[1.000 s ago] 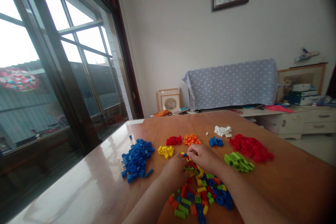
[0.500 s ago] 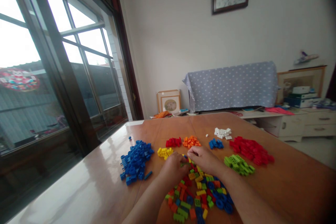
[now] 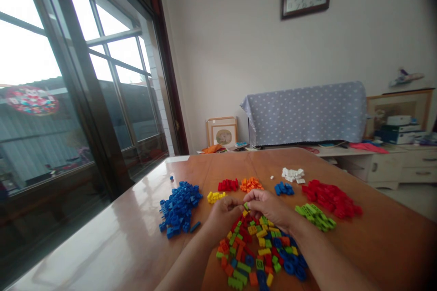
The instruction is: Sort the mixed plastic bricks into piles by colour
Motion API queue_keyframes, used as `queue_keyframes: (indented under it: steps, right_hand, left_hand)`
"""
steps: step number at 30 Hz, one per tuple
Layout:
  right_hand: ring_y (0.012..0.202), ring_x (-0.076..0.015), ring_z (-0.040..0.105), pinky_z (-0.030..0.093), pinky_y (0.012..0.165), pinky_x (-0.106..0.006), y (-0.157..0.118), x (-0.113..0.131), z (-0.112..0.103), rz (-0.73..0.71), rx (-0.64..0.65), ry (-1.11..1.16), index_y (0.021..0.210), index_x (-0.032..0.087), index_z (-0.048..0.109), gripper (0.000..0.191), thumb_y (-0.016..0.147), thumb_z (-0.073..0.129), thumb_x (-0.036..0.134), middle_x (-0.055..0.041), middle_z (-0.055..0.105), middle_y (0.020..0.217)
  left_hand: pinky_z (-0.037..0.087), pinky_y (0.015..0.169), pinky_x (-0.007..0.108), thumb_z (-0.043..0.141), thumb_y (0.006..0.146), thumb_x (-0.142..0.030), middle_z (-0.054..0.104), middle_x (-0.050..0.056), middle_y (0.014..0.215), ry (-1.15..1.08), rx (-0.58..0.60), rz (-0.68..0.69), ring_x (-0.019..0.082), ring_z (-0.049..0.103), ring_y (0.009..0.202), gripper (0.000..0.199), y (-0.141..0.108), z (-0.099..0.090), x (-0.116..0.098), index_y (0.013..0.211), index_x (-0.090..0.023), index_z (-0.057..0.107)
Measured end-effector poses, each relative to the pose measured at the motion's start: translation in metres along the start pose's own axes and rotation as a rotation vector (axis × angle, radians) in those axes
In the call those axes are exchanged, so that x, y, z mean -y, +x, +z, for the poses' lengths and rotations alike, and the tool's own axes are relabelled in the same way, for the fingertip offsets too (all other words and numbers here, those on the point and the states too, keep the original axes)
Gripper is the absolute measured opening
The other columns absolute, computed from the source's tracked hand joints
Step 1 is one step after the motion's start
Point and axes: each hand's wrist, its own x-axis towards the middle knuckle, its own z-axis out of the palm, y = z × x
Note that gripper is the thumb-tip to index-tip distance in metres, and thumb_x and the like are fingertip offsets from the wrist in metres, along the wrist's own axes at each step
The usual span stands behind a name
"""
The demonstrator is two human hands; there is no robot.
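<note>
My left hand [image 3: 225,217] and my right hand [image 3: 266,209] are close together over the far end of a mixed pile of coloured bricks [image 3: 262,251]. A small green brick [image 3: 246,206] shows at the fingertips of my right hand, pinched there. The fingers of my left hand are drawn together beside it; what they hold, if anything, is too small to tell. Yellow bricks [image 3: 215,197] lie just beyond my left hand. Red bricks [image 3: 228,185] and orange bricks [image 3: 251,184] sit behind both hands.
On the brown table [image 3: 136,236], a big blue pile [image 3: 180,207] lies left. To the right are small blue bricks [image 3: 284,188], white bricks [image 3: 292,174], a red pile [image 3: 331,198] and green bricks [image 3: 315,216]. A cloth-covered object [image 3: 303,113] stands behind.
My hands have come closer together, and a green brick now shows at my right fingertips. The view has shifted slightly, so the room appears further right.
</note>
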Motion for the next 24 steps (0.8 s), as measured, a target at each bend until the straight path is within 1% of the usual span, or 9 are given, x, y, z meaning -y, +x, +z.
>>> queue_keyframes:
  steps: [3,5,8,10,13,16,19,21,24]
  right_hand:
    - [0.063,-0.0156,0.06,0.046,0.058,-0.025,-0.001,0.001,0.0,0.0,0.007,-0.001,0.089,0.021,0.064,0.015,0.078,0.059,0.029,0.0007,0.065,0.067]
    - [0.062,-0.0148,0.058,0.044,0.057,-0.024,0.0,0.001,0.0,-0.009,0.011,0.008,0.088,0.021,0.064,0.013,0.078,0.059,0.029,0.0016,0.063,0.067]
    - [0.062,-0.0132,0.056,0.042,0.056,-0.023,0.001,-0.001,0.0,-0.012,-0.002,0.026,0.088,0.021,0.063,0.013,0.078,0.059,0.029,0.0021,0.062,0.072]
    - [0.063,-0.0124,0.056,0.041,0.056,-0.023,0.002,-0.001,-0.001,0.001,-0.018,0.032,0.089,0.02,0.062,0.014,0.079,0.059,0.029,0.0022,0.062,0.074]
    - [0.064,-0.0121,0.055,0.041,0.057,-0.023,0.004,-0.002,-0.001,0.021,-0.05,0.025,0.091,0.02,0.061,0.016,0.08,0.058,0.031,0.0025,0.061,0.074]
    - [0.064,-0.0123,0.054,0.041,0.057,-0.023,0.007,-0.006,-0.003,0.03,-0.074,0.02,0.092,0.019,0.061,0.018,0.08,0.06,0.032,0.0027,0.059,0.073]
    - [0.065,-0.0129,0.055,0.041,0.058,-0.024,0.012,-0.011,-0.006,0.039,-0.088,0.034,0.094,0.019,0.062,0.02,0.08,0.061,0.035,0.0021,0.06,0.075]
    - [0.066,-0.0131,0.055,0.041,0.058,-0.024,0.014,-0.015,-0.007,0.047,-0.095,0.043,0.095,0.02,0.062,0.022,0.08,0.061,0.035,0.0021,0.059,0.075]
    - [0.066,-0.0129,0.054,0.041,0.058,-0.024,0.013,-0.016,-0.007,0.054,-0.093,0.05,0.095,0.02,0.062,0.021,0.081,0.061,0.035,0.0022,0.059,0.075]
  left_hand:
    - [0.029,0.055,0.022,0.07,0.079,-0.042,0.055,-0.002,0.068,-0.015,-0.05,-0.026,0.008,0.041,0.059,0.033,-0.004,-0.005,-0.002,0.089,-0.011,0.067]
    - [0.031,0.056,0.022,0.069,0.079,-0.043,0.053,-0.002,0.067,-0.001,-0.086,-0.005,0.008,0.042,0.06,0.032,-0.004,-0.012,-0.002,0.086,-0.012,0.065]
    - [0.035,0.06,0.023,0.068,0.079,-0.046,0.055,-0.001,0.068,0.055,-0.183,0.044,0.01,0.046,0.063,0.034,-0.002,-0.032,0.002,0.084,-0.012,0.065]
    - [0.037,0.061,0.023,0.067,0.079,-0.048,0.059,0.0,0.071,0.128,-0.268,0.053,0.012,0.05,0.065,0.036,0.0,-0.054,0.005,0.085,-0.012,0.067]
    - [0.035,0.057,0.022,0.063,0.08,-0.05,0.06,0.001,0.069,0.293,-0.454,0.038,0.012,0.05,0.063,0.038,0.002,-0.098,0.009,0.085,-0.013,0.068]
    - [0.035,0.055,0.022,0.063,0.078,-0.05,0.062,0.002,0.069,0.381,-0.564,0.01,0.013,0.052,0.062,0.038,0.0,-0.141,0.012,0.086,-0.013,0.071]
    - [0.032,0.051,0.022,0.064,0.076,-0.048,0.058,0.0,0.061,0.398,-0.662,-0.057,0.012,0.048,0.055,0.036,-0.005,-0.171,0.015,0.082,-0.014,0.071]
    - [0.032,0.051,0.023,0.065,0.074,-0.048,0.058,0.0,0.059,0.393,-0.696,-0.093,0.013,0.049,0.054,0.035,-0.01,-0.181,0.017,0.08,-0.014,0.071]
    - [0.035,0.052,0.023,0.065,0.074,-0.051,0.061,0.001,0.063,0.352,-0.689,-0.098,0.014,0.052,0.057,0.038,-0.015,-0.176,0.018,0.084,-0.014,0.072]
